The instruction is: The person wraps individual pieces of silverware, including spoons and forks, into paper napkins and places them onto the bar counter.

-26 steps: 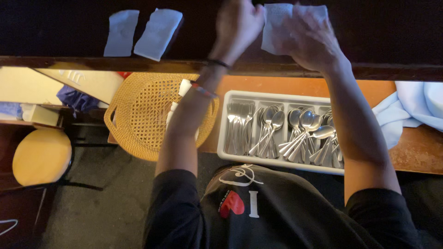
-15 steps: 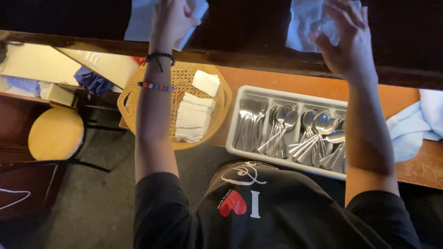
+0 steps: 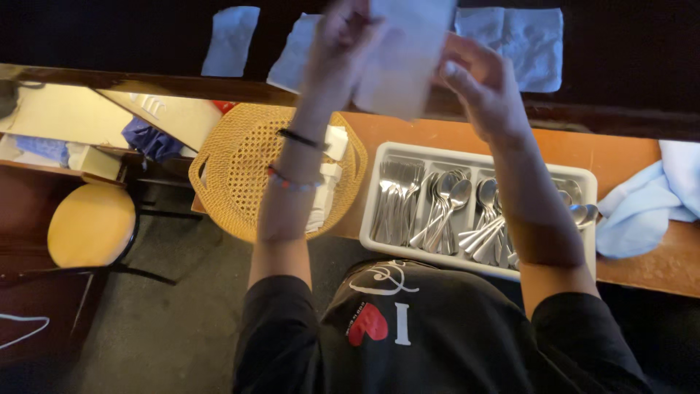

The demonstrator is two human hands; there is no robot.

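Holding a white napkin [image 3: 405, 55] up over the dark upper ledge [image 3: 620, 109], both hands closed on it: left hand [image 3: 339, 40] pinching its left edge, right hand [image 3: 481, 84] gripping its right side, picture blurred there. Three more napkins [image 3: 510, 40] lie flat along the ledge. Below on the orange worktop [image 3: 620, 149]: woven basket [image 3: 233, 175] with folded napkins, under my left forearm; white cutlery tray [image 3: 467, 153] of forks and spoons just beside it; pale blue cloth [image 3: 649, 208] at right.
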